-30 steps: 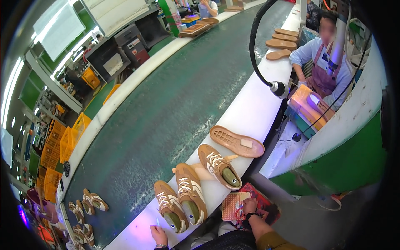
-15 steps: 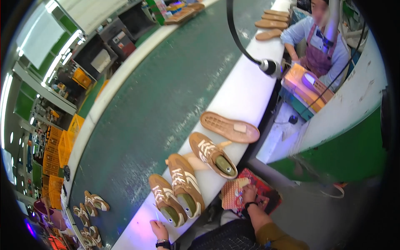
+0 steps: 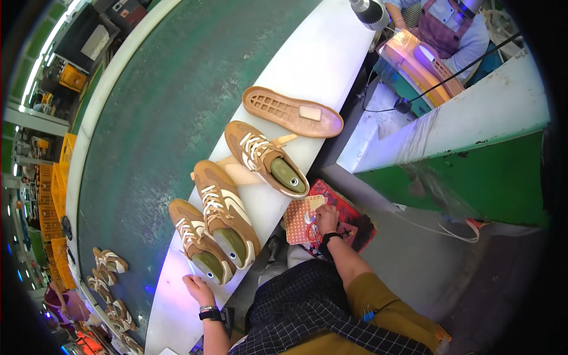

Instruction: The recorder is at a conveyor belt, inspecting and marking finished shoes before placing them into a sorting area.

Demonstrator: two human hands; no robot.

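My left hand [image 3: 198, 290] rests with curled fingers on the white ledge, beside the heel of a brown and cream sneaker [image 3: 196, 236]. A second sneaker [image 3: 223, 207] stands against that one. Farther along, a third sneaker [image 3: 263, 157] lies near a loose tan shoe sole [image 3: 290, 111] with a pale patch in it. All three sneakers have green insoles inside. My right hand [image 3: 326, 219] is closed over a red and tan patterned bag-like item [image 3: 299, 222] below the ledge. A red loop shows beside its fingers; what they grip is hidden.
A green conveyor belt [image 3: 177, 89] runs along the ledge, carrying several more sneakers [image 3: 109, 260] at the lower left. A co-worker [image 3: 447, 29] sits at the upper right behind an orange box [image 3: 414, 62]. A dark lamp head [image 3: 370, 13] hangs above the ledge. Orange crates [image 3: 59, 195] stand at left.
My view has tilted downward, so the ledge, shoes and co-worker sit higher in it. Both hands stay at about the same places; the red loop beside my right hand shows more plainly.
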